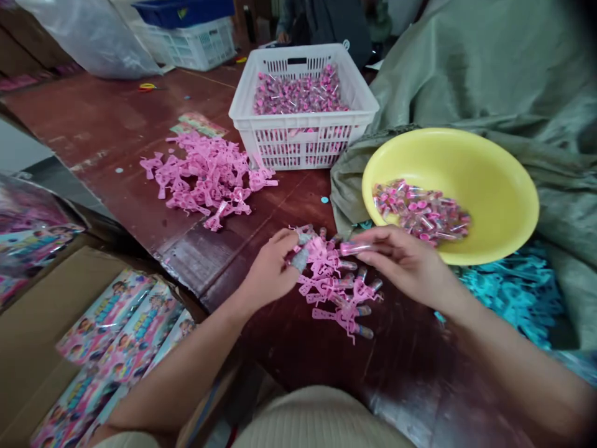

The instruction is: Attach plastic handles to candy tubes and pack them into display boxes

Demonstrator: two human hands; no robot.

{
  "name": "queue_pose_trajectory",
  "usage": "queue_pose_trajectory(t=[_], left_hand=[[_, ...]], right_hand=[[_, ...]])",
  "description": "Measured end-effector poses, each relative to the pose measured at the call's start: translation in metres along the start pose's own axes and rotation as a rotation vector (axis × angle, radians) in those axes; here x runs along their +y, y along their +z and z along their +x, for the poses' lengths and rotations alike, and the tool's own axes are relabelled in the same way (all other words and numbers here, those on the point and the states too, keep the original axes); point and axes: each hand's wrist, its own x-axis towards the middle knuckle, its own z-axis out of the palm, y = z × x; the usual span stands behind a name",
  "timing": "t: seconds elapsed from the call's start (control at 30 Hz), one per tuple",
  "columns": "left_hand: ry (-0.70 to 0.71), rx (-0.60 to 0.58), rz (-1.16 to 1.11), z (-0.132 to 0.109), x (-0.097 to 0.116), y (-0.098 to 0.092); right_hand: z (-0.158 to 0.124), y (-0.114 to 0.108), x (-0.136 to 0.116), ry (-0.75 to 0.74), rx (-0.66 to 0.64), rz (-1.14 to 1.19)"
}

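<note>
At the wooden surface (pixel 97 118), the right hand (pixel 405 264) pinches a tube (pixel 357 247); the left hand (pixel 269 267) grips pink plastic pieces (pixel 333 289); a yellow basin (pixel 494 174) holds tubes (pixel 420 213); a pink pile (pixel 208 180) lies loose.

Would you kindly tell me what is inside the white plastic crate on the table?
The white plastic crate holds a heap of small clear tubes with pink ends, also visible through its slotted wall. The tubes cover the crate's floor, so neither that nor the heap's depth can be seen.

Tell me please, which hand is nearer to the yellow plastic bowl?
Right. The right hand is at the near rim of the yellow plastic bowl; the left hand is farther away, beyond the pink plastic pieces.
</note>
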Motion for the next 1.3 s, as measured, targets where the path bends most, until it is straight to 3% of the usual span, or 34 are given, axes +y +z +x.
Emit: queue_pose_trajectory(t=[0.07, 0.17, 0.33, 0.43, 0.57, 0.67, 0.77, 0.87, 0.93, 1.03, 1.13, 1.23, 1.3], left_hand=[[-0.019, -0.046, -0.096, -0.011, 0.018, 0.007], [-0.093, -0.055, -0.104, -0.023, 0.029, 0.013], [-0.046, 0.053, 0.127, -0.038, 0.030, 0.023], [0.040, 0.126, 0.319, -0.044, 0.029, 0.032], [0.149, 0.139, 0.504, -0.045, 0.025, 0.038], [0.070, 0.094, 0.416, -0.040, 0.021, 0.038], [-0.119, 0.002, 0.148, -0.036, 0.016, 0.034], [-0.224, -0.008, -0.047, -0.034, 0.008, 0.034], [-0.266, 0.018, -0.124, -0.034, 0.004, 0.039], [-0.334, 0.062, -0.229, -0.035, -0.001, 0.049], [-0.392, 0.096, -0.374, -0.039, -0.003, 0.050], [-0.425, 0.092, -0.555, -0.043, -0.002, 0.044], [-0.443, 0.059, -0.660, -0.044, 0.002, 0.041]], right_hand=[[0.003, 0.012, -0.003, -0.088, -0.039, -0.107], [0.003, 0.017, -0.006, -0.256, -0.077, -0.259], [-0.011, 0.018, -0.010, -0.386, -0.114, -0.456], [-0.017, 0.024, -0.009, -0.379, -0.118, -0.540], [-0.015, 0.031, -0.008, -0.123, -0.198, -0.434], [-0.005, 0.021, -0.005, 0.086, -0.274, -0.329], [0.017, -0.014, 0.010, 0.143, -0.069, -0.446], [0.048, -0.061, 0.040, 0.331, 0.173, -0.860], [0.067, -0.085, 0.063, 0.462, 0.181, -0.994], [0.086, -0.097, 0.084, 0.529, 0.144, -1.016], [0.080, -0.088, 0.076, 0.414, 0.168, -1.027], [0.049, -0.065, 0.047, 0.032, 0.176, -0.865], [0.021, -0.041, 0.026, -0.224, 0.030, -0.607]])
